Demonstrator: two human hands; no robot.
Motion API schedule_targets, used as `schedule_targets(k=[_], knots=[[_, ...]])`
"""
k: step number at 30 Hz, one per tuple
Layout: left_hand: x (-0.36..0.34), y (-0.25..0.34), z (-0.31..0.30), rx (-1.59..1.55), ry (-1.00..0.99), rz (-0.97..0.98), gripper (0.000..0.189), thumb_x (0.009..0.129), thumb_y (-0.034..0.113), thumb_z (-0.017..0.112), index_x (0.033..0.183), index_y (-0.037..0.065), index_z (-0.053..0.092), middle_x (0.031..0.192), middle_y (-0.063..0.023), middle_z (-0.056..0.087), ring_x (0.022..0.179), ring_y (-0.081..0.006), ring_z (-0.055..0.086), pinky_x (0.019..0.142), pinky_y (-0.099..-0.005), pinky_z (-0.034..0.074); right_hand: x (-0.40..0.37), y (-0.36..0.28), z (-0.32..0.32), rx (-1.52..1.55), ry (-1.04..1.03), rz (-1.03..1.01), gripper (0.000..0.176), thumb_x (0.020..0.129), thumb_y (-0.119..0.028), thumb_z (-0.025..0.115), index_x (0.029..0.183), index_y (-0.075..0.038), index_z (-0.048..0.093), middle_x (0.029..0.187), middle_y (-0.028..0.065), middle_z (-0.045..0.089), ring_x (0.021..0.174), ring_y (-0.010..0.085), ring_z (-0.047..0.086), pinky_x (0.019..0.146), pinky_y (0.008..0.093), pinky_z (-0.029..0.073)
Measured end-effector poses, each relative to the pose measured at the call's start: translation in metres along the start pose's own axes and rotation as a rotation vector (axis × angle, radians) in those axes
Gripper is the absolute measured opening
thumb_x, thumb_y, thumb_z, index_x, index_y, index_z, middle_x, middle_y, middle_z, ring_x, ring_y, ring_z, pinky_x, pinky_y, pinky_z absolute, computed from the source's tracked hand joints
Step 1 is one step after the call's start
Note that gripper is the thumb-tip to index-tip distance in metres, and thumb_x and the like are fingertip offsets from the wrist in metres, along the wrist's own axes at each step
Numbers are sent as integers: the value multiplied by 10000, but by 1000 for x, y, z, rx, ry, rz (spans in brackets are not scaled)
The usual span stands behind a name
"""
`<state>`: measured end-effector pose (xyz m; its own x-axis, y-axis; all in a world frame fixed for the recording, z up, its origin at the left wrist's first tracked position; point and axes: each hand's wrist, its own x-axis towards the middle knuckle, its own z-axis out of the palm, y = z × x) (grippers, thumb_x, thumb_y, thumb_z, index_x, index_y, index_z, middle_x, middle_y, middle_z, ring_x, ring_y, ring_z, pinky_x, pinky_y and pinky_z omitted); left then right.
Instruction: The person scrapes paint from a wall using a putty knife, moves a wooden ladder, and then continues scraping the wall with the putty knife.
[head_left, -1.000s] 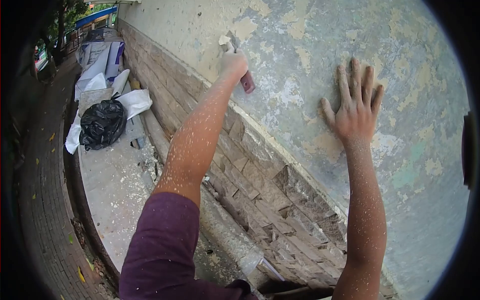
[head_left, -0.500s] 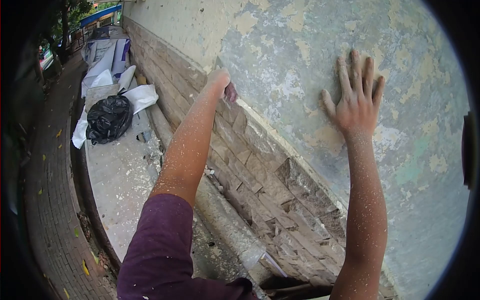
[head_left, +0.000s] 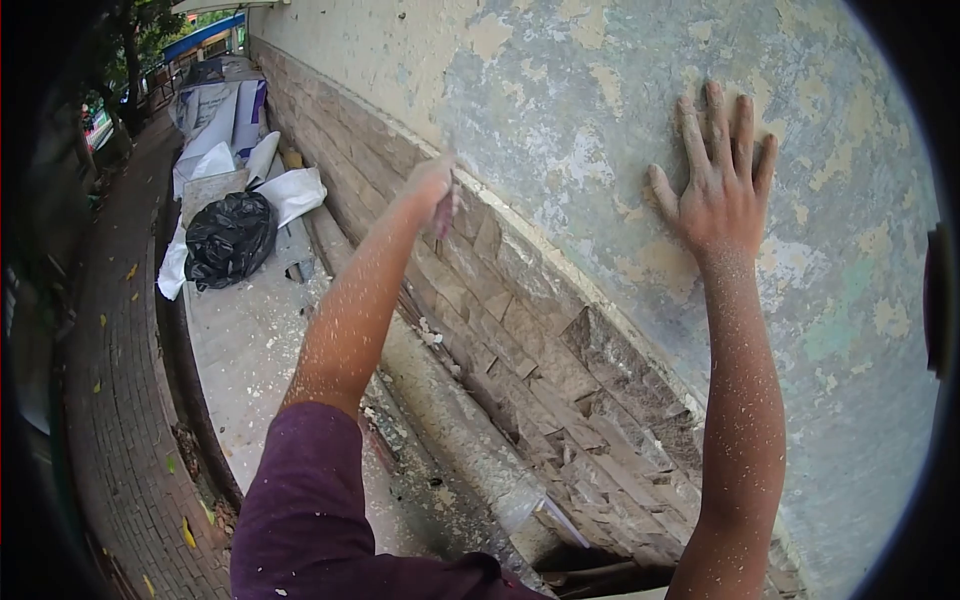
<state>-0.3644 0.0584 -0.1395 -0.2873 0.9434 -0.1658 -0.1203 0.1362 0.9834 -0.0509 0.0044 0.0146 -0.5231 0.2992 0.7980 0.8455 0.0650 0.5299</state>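
Note:
My left hand (head_left: pixel 430 190) is closed around what looks like a scraper, mostly hidden by the hand and blurred. It is beside the narrow ledge (head_left: pixel 560 262) where the painted wall (head_left: pixel 560 120) meets the stone cladding. Grey and cream patches of peeling paint cover that wall. Higher up on the right, my right hand (head_left: pixel 722 205) lies flat against it with fingers spread, holding nothing. Pale dust and paint flakes speckle both forearms.
Rough stone cladding (head_left: pixel 520 350) runs along the lower wall. A black plastic bag (head_left: pixel 230 240), white sheets (head_left: pixel 295 195) and boards (head_left: pixel 215 118) lie on a flake-strewn slab (head_left: pixel 245 340). Further left is a brick path (head_left: pixel 125 400) with fallen leaves.
My left hand has moved down and slightly left, off the painted wall, still closed. My right hand stays flat on the wall. The view has shifted slightly.

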Motion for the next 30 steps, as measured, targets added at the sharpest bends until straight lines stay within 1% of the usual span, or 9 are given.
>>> schedule_targets(k=[2, 9, 12, 15, 17, 20, 23, 28, 30], knots=[[-10, -19, 23, -287, 37, 141, 467, 942, 507, 444, 793, 70, 515, 562, -57, 502, 390, -175, 460, 358, -352, 379, 0, -1, -1, 8, 4, 9, 662, 862, -565, 457, 1448, -287, 325, 1546, -30, 197, 1436, 228, 130, 1165, 493, 55], [88, -20, 17, -72, 348, 356, 349, 974, 369, 425, 1032, 49, 552, 582, -46, 481, 482, -189, 494, 474, -348, 443, 1, 0, -1, 22, -2, 1, 657, 861, -557, 466, 1448, -300, 320, 1552, -36, 177, 1438, 224, 121, 1165, 492, 60], [45, -5, 31, -306, 251, 225, 377, 978, 324, 423, 1193, 29, 513, 627, -61, 503, 492, -185, 495, 491, -344, 445, 0, 0, 1, 30, 30, -8, 654, 863, -562, 463, 1447, -303, 321, 1553, -39, 171, 1439, 222, 121, 1164, 493, 65], [17, -8, 26, -149, 131, 214, 418, 944, 313, 445, 1230, 24, 545, 894, -151, 626, 746, -223, 631, 582, -362, 501, 1, -8, -6, -68, -60, -15, 656, 871, -584, 435, 1452, -308, 306, 1559, -43, 148, 1441, 220, 103, 1162, 489, 52], [23, -4, 29, 113, 182, 572, 481, 941, 323, 458, 1325, 34, 480, 990, -206, 642, 884, -265, 648, 700, -384, 516, 3, -9, -14, -218, -185, 18, 653, 885, -614, 371, 1459, -316, 284, 1567, -38, 110, 1446, 218, 63, 1161, 481, -15], [-28, 65, 37, 108, 183, 491, 532, 943, 328, 448, 1385, 37, 400, 1153, -270, 599, 1052, -334, 603, 870, -399, 473, 9, -9, -16, -262, -254, 39, 655, 886, -612, 369, 1460, -306, 290, 1565, -30, 123, 1445, 222, 70, 1160, 482, -17], [53, 90, 8, 362, 361, 689, 543, 952, 330, 419, 1407, 38, 361, 1092, -236, 628, 918, -318, 650, 786, -384, 508, 1, 1, 1, -89, -53, 12, 678, 872, -604, 410, 1458, -282, 301, 1558, -18, 156, 1441, 237, 103, 1162, 490, 26], [-67, 85, 26, 502, 103, 473, 529, 949, 289, 420, 1411, 42, 353, 953, -242, 656, 782, -321, 668, 653, -384, 527, 1, 0, -3, 1, -23, 12, 687, 860, -590, 447, 1453, -270, 313, 1553, -4, 170, 1438, 250, 113, 1163, 499, 45], [-37, 59, 36, 569, 167, 669, 522, 947, 287, 426, 1407, 46, 366, 925, -231, 659, 758, -300, 668, 635, -369, 526, 1, -1, -3, 30, -30, 10, 687, 854, -573, 470, 1448, -263, 323, 1548, 3, 185, 1437, 253, 118, 1162, 505, 62]])
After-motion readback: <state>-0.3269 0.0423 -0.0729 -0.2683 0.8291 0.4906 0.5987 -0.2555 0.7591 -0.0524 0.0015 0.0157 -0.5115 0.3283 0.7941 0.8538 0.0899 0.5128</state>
